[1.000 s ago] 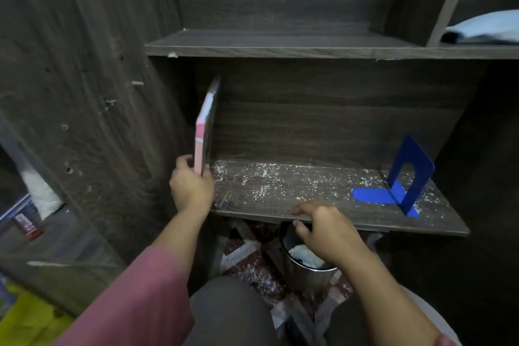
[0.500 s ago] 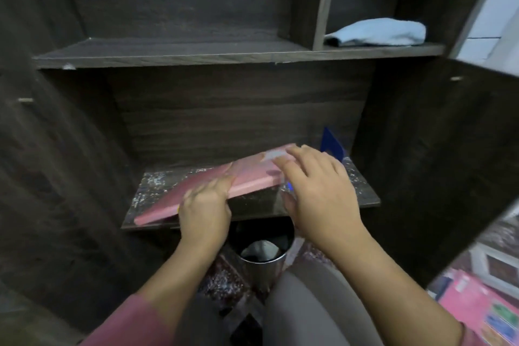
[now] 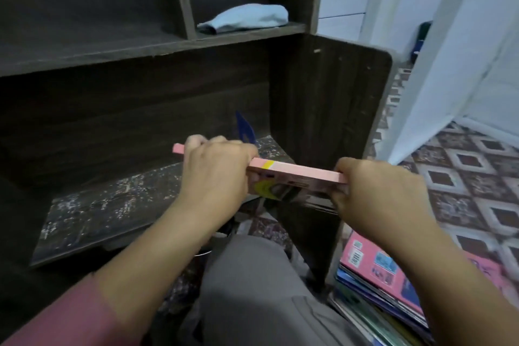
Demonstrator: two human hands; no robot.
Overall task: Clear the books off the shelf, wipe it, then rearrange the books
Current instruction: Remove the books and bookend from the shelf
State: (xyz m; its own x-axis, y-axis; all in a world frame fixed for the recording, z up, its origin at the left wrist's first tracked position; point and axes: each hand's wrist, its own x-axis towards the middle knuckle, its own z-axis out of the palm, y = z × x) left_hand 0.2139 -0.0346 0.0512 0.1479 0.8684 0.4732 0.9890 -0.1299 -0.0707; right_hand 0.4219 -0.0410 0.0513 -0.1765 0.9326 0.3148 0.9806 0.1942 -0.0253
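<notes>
Up came the pink book [image 3: 297, 172]: it had been low over the shelf [image 3: 112, 211], and was now in the air by the shelf's right end. My left hand [image 3: 216, 174] gripped its middle and my right hand [image 3: 376, 191] gripped its end. I thought this was the clearing step; next it needed to go down on the book pile [image 3: 393, 275] on the floor [image 3: 463, 177]. White specks covered the shelf. A blue cloth [image 3: 247, 18] lay above.
</notes>
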